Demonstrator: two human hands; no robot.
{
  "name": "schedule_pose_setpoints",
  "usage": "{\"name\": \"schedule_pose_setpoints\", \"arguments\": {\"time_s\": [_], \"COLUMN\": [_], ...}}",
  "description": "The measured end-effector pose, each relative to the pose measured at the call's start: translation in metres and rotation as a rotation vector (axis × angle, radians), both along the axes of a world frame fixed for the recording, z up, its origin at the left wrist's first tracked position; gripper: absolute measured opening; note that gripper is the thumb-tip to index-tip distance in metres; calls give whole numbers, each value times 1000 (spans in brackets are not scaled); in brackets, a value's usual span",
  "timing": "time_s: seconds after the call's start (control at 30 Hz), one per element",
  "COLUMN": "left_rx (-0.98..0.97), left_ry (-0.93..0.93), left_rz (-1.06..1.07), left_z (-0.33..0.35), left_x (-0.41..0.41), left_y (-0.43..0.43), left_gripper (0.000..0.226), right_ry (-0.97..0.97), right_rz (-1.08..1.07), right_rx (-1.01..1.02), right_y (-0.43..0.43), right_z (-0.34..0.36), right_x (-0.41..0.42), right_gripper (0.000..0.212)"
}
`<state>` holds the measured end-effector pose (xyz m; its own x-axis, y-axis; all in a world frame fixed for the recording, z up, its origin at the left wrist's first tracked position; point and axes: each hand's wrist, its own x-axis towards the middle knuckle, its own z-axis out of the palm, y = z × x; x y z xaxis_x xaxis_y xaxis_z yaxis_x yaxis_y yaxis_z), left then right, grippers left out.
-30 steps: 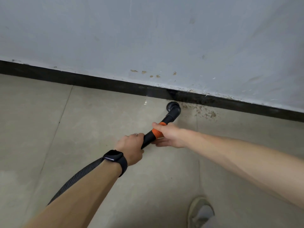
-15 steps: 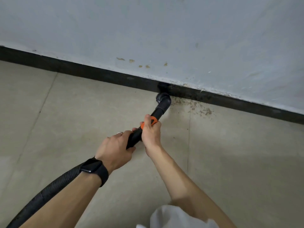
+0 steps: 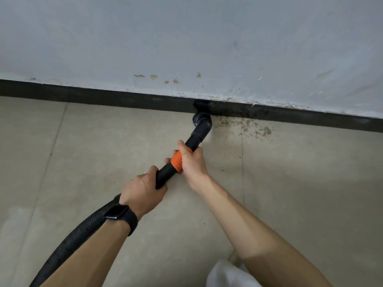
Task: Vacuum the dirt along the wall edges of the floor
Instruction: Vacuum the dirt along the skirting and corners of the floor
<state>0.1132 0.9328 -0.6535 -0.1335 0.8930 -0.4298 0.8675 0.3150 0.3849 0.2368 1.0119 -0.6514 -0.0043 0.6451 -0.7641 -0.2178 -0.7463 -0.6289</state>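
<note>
Hose first: a black corrugated vacuum hose (image 3: 68, 243) enters my view at 7 o'clock and runs up under the left forearm, past a black smartwatch (image 3: 120, 214) on the wrist. The left hand (image 3: 143, 193) has its fingers curled round the rear end of the black wand (image 3: 165, 174), gripping it where the hose joins. From there the wand slants toward 1 o'clock. The right hand (image 3: 191, 162) is wrapped round the wand's orange collar (image 3: 176, 160), thumb laid along the top of the tube. Both hands grip the same tool, the right just ahead of the left.

At the wand's far end, about 12 o'clock from the hands, the black elbow nozzle (image 3: 202, 122) is down where the beige floor tile (image 3: 83, 152) meets the dark baseboard (image 3: 103, 97), its head against the baseboard. Dirt (image 3: 251, 126), a brown gritty scatter, lies at 3 o'clock of the nozzle, just beside it, along the foot of the baseboard and across a grout line (image 3: 242, 162). Higher up, small brown stains (image 3: 165, 78) mark the grey-white wall (image 3: 269, 38). At 5 o'clock, under the right forearm, I see a bit of white fabric (image 3: 226, 274) at the bottom edge.
</note>
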Motion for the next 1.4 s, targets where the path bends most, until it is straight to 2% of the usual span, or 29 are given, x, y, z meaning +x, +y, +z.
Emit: {"name": "schedule_pose_setpoints", "arguments": {"time_s": [0.07,0.23,0.5,0.73,0.93,1.4], "left_rx": [-26,-94,-107,-64,-65,-26], "left_ry": [26,79,195,153,151,156], "left_rz": [-16,-93,-417,-511,-501,-339], "left_z": [2,14,24,15,13,2], "left_x": [-4,-24,-55,-38,-17,-2], "left_y": [-4,-22,-68,-89,-81,-54], "left_gripper": [16,11,16,17,18,16], "right_ry": [7,96,167,113,34,10], "right_rz": [-61,-119,-155,-204,-235,-182], "right_rx": [-22,-128,-287,-352,-302,-235], "right_y": [4,-17,-97,-126,-119,-63], "right_z": [0,2,-2,-2,-2,0], "right_x": [3,11,14,43,54,50], "right_gripper": [41,19,26,26,24,15]}}
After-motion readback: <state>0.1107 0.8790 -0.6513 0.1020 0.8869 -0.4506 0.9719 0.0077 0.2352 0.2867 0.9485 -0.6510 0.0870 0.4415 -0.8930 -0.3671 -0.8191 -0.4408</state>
